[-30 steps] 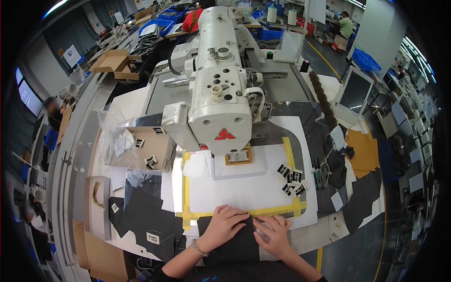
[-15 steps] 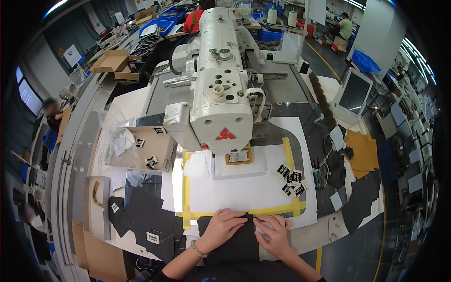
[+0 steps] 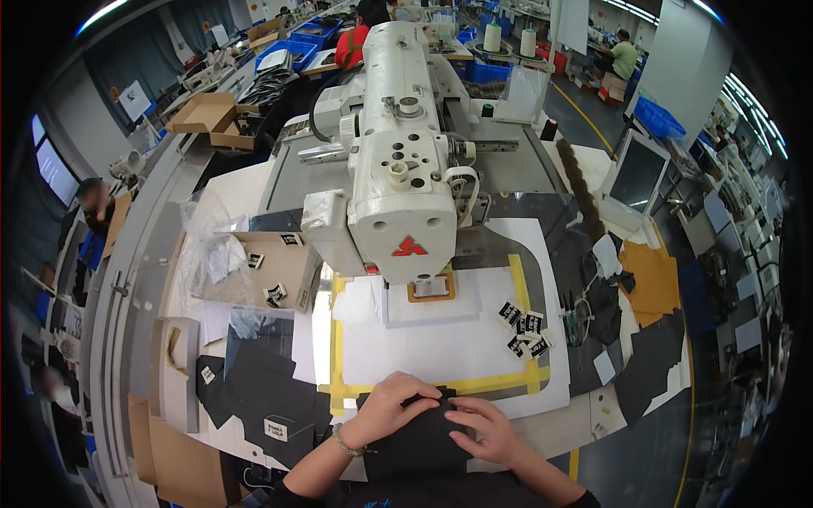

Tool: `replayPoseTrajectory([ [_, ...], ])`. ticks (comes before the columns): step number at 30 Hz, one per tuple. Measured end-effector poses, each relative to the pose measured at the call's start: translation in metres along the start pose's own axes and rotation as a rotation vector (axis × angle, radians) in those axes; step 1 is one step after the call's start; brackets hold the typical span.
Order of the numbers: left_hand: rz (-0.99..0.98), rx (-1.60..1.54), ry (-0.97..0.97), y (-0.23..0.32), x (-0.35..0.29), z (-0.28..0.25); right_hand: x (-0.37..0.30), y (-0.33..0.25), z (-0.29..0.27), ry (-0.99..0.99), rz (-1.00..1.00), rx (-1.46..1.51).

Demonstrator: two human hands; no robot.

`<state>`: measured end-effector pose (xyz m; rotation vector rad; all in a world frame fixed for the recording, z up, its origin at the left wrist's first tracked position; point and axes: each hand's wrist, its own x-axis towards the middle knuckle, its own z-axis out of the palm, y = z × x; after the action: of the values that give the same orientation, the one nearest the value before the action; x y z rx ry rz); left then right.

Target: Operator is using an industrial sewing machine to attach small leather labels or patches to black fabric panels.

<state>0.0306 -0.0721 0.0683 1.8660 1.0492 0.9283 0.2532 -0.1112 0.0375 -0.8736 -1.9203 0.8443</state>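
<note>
Here, the left hand pinches black fabric; the right hand has parted fingers, lettered labels nearby.

cloth | was black and plain | was spread out, far edge slightly bunched | lay at the near edge of the table

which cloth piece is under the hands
The black cloth at bottom centre: left hand and right hand are at its upper edge. The left black pieces, right black piece and mustard piece lie apart.
</note>
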Motion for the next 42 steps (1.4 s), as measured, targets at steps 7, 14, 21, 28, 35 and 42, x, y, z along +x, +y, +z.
replayPoseTrajectory([
  [7, 0.252, 0.055, -0.001, 0.006, 0.03, -0.011, 0.014, 0.002, 0.003, -0.152, 0.039, -0.017],
  [14, 0.492, 0.495, -0.128, 0.023, 0.058, 0.008, 0.041, 0.026, -0.037, 0.431, 0.397, 0.126],
  [21, 0.621, 0.847, -0.201, -0.054, 0.081, 0.033, 0.038, 0.059, -0.044, 0.452, 0.541, 0.392],
  [28, 0.431, 0.919, -0.276, -0.073, 0.073, 0.015, 0.04, 0.058, -0.056, 0.317, 0.575, 0.319],
  [35, 0.229, 0.941, 0.015, -0.065, 0.094, 0.008, 0.038, 0.063, -0.055, 0.311, 0.533, 0.231],
  [42, 0.208, 0.964, -0.054, -0.073, 0.107, 0.008, 0.039, 0.053, -0.058, 0.277, 0.565, 0.224],
])
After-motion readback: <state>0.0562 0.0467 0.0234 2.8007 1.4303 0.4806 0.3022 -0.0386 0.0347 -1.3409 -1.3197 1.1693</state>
